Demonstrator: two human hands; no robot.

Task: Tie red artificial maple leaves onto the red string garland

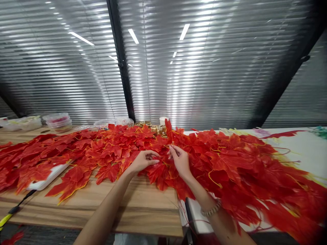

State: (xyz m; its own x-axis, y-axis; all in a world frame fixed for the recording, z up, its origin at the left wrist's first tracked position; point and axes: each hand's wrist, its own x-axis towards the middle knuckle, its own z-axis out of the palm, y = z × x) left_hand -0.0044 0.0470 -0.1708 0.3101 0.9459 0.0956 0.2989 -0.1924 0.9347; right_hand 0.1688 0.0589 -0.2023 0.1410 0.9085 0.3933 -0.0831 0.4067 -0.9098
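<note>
A wide spread of red artificial maple leaves (230,163) runs across the middle of the frame from the left edge to the lower right corner. It covers the far part of a wooden table (143,207) at lower centre and most of a white table (306,153) on the right.

Both hands meet just below the centre of the frame, on the near edge of the leaf pile. The left hand (144,160) comes up from the lower left with its fingers curled inward, the tips resting on leaves; whether it pinches anything cannot be told. The right hand (180,160), a beaded bracelet (211,209) on its wrist, rises from the lower right. Its thumb and forefinger are closed in a pinch on a thin stem among the leaves, the other fingers loosely bent. The two hands are near each other, fingertips just apart, with leaves under and all around them.

At the left a white flat board (48,178) lies partly under the leaves. Clear plastic containers (58,122) stand along the far edge at upper left, and a small white cup (162,120) stands behind the pile at centre. Closed window blinds (204,68) fill the upper half of the frame
</note>
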